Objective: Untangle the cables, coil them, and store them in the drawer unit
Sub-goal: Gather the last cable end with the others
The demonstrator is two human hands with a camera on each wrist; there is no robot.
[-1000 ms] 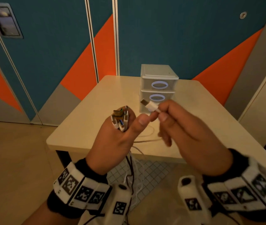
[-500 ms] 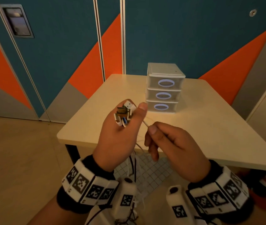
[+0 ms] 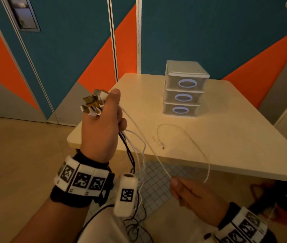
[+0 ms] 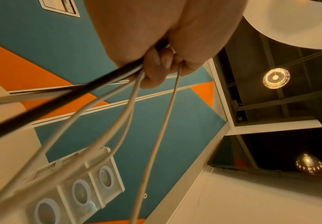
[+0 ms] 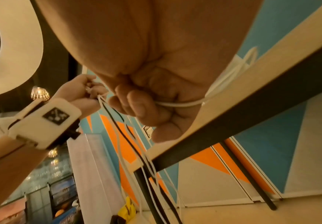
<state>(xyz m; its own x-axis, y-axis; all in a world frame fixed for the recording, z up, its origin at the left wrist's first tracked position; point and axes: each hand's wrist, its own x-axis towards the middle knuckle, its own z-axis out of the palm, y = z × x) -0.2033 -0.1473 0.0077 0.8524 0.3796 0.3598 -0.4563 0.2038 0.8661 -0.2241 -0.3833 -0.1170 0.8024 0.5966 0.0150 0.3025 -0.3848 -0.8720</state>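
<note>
My left hand [image 3: 102,123] is raised left of the table and grips a bundle of cables [image 3: 132,151], white and black, with several plug ends [image 3: 93,102] sticking out above its fist. In the left wrist view its fingers [image 4: 156,63] curl round the cables [image 4: 118,109]. One thin white cable [image 3: 146,144] runs taut from that fist down to my right hand [image 3: 188,193], which pinches it low by the table's front edge; the fingers [image 5: 143,109] wrap round it [image 5: 181,104]. Its far part loops over the tabletop [image 3: 179,127] to a small plug [image 3: 162,146]. The three-drawer unit [image 3: 183,90] stands with drawers closed.
The beige table [image 3: 244,137] has a dark frame underneath [image 5: 252,109]. The other cable ends hang down toward the tiled floor [image 3: 155,183]. Blue, orange and grey wall panels stand behind. Dark items lie on the floor at right under the table.
My right hand slid down the white cable from beside the left hand to the table's front edge, drawing it taut. The left hand rose and shifted left with the plug bundle.
</note>
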